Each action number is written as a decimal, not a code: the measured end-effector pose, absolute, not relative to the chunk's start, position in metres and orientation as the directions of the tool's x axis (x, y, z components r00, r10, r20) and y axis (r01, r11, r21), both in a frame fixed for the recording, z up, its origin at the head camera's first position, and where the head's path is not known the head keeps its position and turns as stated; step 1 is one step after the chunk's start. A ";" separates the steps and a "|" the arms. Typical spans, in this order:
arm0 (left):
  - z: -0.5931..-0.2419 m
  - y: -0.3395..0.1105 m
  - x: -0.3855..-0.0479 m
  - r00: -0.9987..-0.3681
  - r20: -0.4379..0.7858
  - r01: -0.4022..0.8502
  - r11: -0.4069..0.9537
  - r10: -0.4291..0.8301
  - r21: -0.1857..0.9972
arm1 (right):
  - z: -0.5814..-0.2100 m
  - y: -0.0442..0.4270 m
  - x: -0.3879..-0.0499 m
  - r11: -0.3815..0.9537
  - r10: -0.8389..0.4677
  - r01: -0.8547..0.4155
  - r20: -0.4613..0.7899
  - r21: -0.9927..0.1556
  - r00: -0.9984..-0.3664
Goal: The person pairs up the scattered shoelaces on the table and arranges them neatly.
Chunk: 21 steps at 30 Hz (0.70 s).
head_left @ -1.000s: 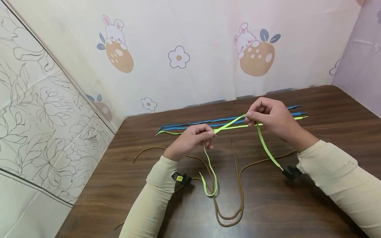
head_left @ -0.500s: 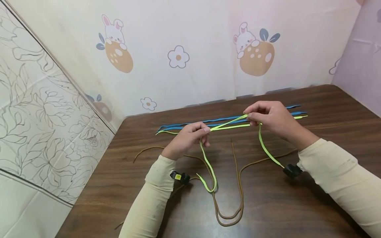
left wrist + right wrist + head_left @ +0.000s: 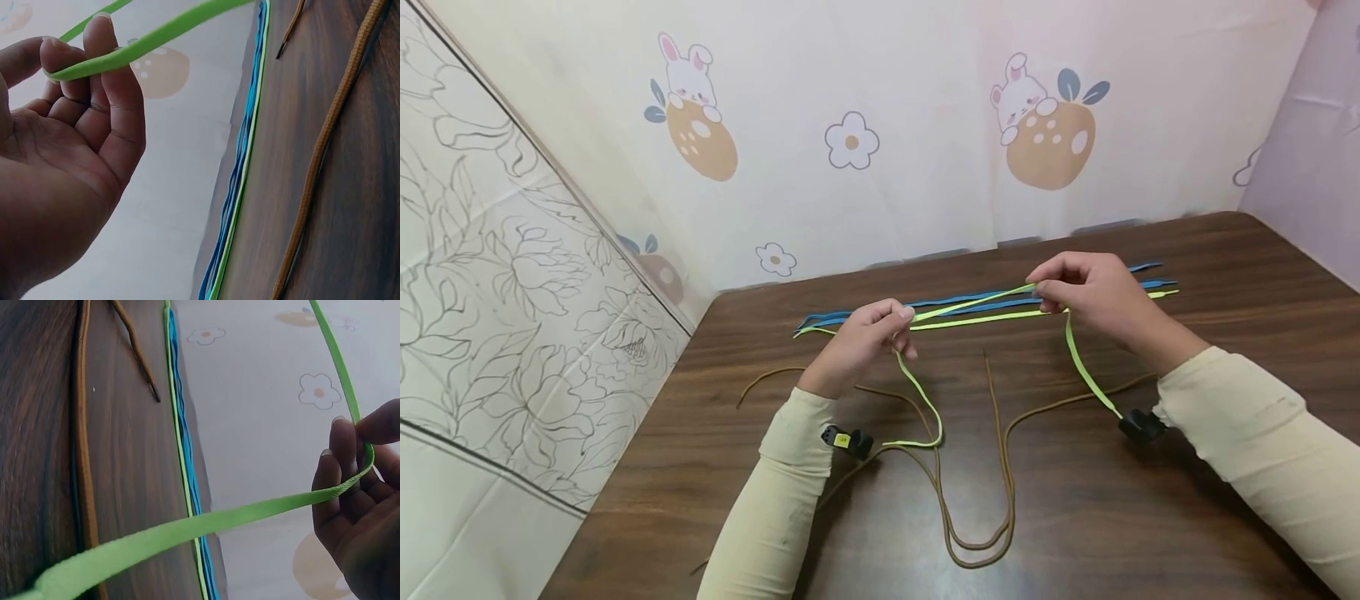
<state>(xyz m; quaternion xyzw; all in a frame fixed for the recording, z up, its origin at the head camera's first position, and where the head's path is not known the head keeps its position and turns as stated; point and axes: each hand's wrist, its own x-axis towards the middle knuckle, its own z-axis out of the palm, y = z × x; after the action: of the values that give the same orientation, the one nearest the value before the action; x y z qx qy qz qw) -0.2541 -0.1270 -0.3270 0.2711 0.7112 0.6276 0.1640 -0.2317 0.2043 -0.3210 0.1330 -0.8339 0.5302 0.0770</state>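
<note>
The left hand [image 3: 867, 337] pinches a green lace between thumb and fingers; a tail of that lace [image 3: 925, 396] hangs down and bends left on the table. To the right, the right hand [image 3: 1101, 300] pinches the same lace, and its other tail [image 3: 1081, 367] drops toward the right wrist. Between the two hands the held stretch [image 3: 973, 302] runs straight above the table. In the left wrist view the lace [image 3: 156, 39] crosses the fingers of the left hand [image 3: 75, 131]; in the right wrist view it [image 3: 250, 514] passes over the fingers of the right hand [image 3: 359, 500].
Blue laces [image 3: 827, 318] and another green lace [image 3: 992, 318] lie lengthwise near the back edge of the brown table [image 3: 1075, 517]. Brown laces [image 3: 973, 567] lie in curves in front of and beneath the hands. A patterned cloth [image 3: 910, 208] stands behind the table.
The left hand has moved left and slightly up, the right hand slightly right, so the held stretch is longer. The left tail's end has swung down and left.
</note>
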 end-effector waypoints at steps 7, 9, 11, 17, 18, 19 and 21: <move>-0.327 -0.130 -0.256 -0.820 0.093 0.173 0.090 0.565 0.981 | -0.323 0.210 -0.236 0.413 -0.113 -0.295 0.273 -0.862 -0.955; -0.327 -0.131 -0.256 -0.830 0.095 0.175 0.095 0.549 0.980 | -0.323 0.211 -0.237 0.414 -0.102 -0.287 0.270 -0.864 -0.957; -0.328 -0.132 -0.258 -0.839 0.102 0.174 0.086 0.535 0.981 | -0.324 0.213 -0.238 0.409 -0.090 -0.277 0.264 -0.870 -0.960; -0.334 -0.137 -0.264 -0.861 0.108 0.147 0.040 0.497 0.988 | -0.326 0.223 -0.243 0.317 -0.050 -0.230 0.226 -0.920 -0.973; -0.335 -0.138 -0.265 -0.867 0.102 0.137 0.037 0.488 0.990 | -0.327 0.224 -0.244 0.298 -0.045 -0.222 0.219 -0.928 -0.975; -0.336 -0.139 -0.266 -0.874 0.094 0.122 0.027 0.477 0.992 | -0.327 0.225 -0.245 0.279 -0.040 -0.215 0.212 -0.936 -0.976; -0.337 -0.140 -0.267 -0.888 0.082 0.106 0.027 0.453 0.994 | -0.328 0.227 -0.247 0.255 -0.033 -0.204 0.202 -0.945 -0.979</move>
<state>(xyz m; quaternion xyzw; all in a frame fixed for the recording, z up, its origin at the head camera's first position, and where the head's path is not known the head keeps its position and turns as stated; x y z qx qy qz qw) -0.2674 -0.1404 -0.3375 0.1982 0.7049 0.6686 0.1296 -0.2465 0.2270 -0.3276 0.0752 -0.7890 0.6056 0.0705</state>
